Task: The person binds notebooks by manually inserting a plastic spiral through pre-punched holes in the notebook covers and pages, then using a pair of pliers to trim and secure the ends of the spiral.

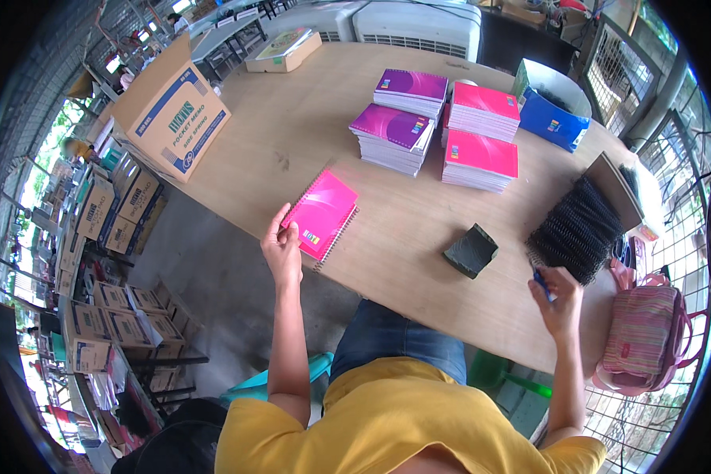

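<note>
Two pink spiral notebooks (324, 207) lie stacked near the table's front edge, the upper one with its coil on the left, the lower one's coil showing on the right. My left hand (283, 251) grips their left side, thumb on the top cover. Over at the right, my right hand (559, 299) is closed round a small blue thing (540, 283), mostly hidden by the fingers, its kind unclear. Just beyond that hand sits a pile of black binding coils (579, 225) against a cardboard piece. A dark, curved open piece (472, 251) rests on the table between my hands.
Stacks of purple notepads (391, 126) and pink notepads (480, 156) stand across the wooden table (292, 118). Behind them is a blue-and-white box (553, 110). A large carton (174, 118) is at the left edge, a striped pink bag (644, 332) at the right.
</note>
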`<state>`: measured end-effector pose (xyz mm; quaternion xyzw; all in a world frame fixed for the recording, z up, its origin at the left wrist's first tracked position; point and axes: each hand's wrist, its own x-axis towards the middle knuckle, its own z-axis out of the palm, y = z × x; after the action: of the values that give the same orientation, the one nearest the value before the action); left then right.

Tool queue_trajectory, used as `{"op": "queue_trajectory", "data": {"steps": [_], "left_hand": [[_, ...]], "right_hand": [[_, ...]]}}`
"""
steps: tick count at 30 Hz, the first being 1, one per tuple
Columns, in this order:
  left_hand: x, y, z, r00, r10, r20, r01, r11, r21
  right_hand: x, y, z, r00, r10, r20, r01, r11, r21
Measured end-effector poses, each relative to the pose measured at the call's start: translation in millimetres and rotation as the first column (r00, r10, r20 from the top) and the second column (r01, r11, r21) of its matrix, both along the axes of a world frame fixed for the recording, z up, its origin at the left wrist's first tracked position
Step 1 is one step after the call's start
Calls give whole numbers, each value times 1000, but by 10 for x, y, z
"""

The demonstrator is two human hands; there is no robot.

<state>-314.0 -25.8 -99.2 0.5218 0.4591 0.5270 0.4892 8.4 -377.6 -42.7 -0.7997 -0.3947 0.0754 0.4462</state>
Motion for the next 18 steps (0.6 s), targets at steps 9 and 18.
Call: {"op": "queue_trajectory", "data": {"steps": [9,18], "left_hand": [[-214,101,-296,578,223,-785,-29,967,254],[-40,-175,-126,534,170,-828,425,792,437]], "right_hand": [[-176,-240,-719,887,-113,447,198,969,-147],[145,332,-328,964,-126,235,101,988,118]]}}
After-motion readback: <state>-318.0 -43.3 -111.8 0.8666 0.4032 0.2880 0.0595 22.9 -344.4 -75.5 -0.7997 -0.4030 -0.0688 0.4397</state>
